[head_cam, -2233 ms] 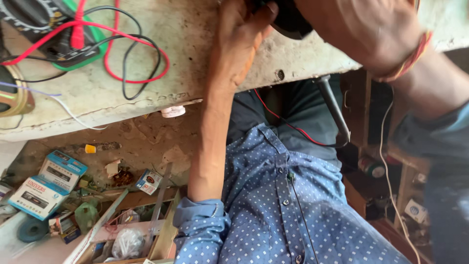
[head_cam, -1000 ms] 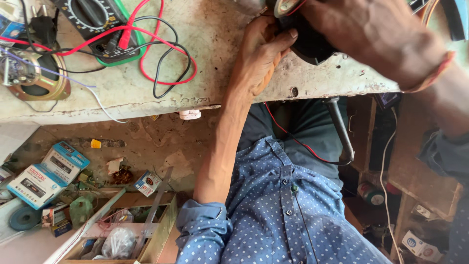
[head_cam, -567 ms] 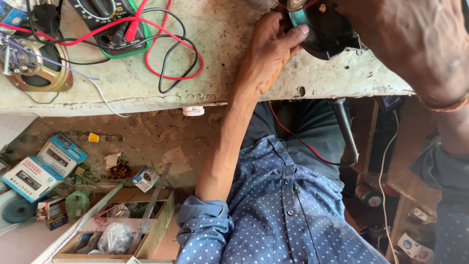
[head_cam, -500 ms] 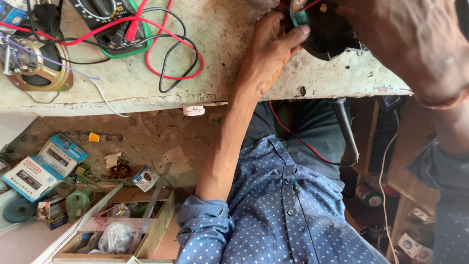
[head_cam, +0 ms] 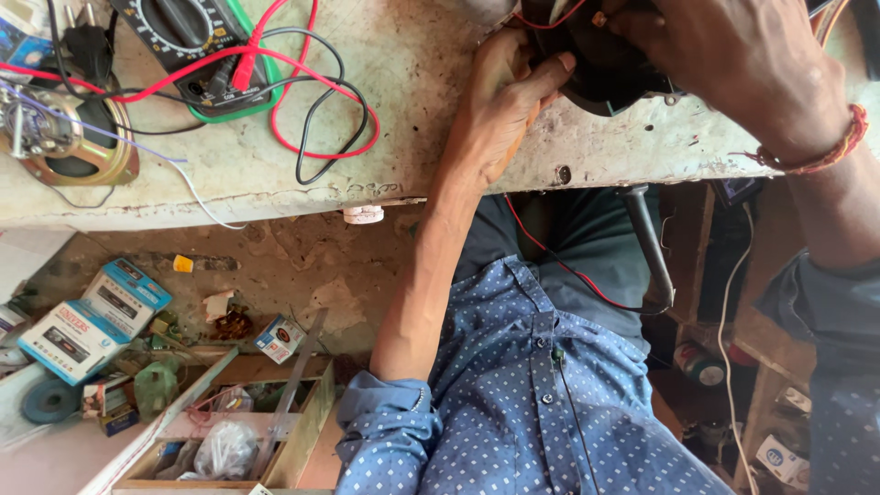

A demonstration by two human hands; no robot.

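Note:
My left hand (head_cam: 500, 105) and my right hand (head_cam: 733, 64) both grip a black round device (head_cam: 605, 69) at the near edge of the worn workbench (head_cam: 412, 110). The left fingers wrap its left side; the right hand covers it from above, a red thread band on that wrist. A thin red wire (head_cam: 559, 261) runs from the device down over my lap. Much of the device is hidden by the hands.
A green-cased multimeter (head_cam: 197, 50) with red and black leads (head_cam: 321, 119) lies on the bench, beside a bare loudspeaker (head_cam: 64, 137). On the floor are small blue-and-white boxes (head_cam: 96, 316), a wooden tray (head_cam: 238, 431) of parts and scattered scraps.
The view has shifted so the bench and hands sit lower in frame. Both hands stay on the black device; the left fingers have moved further around its edge.

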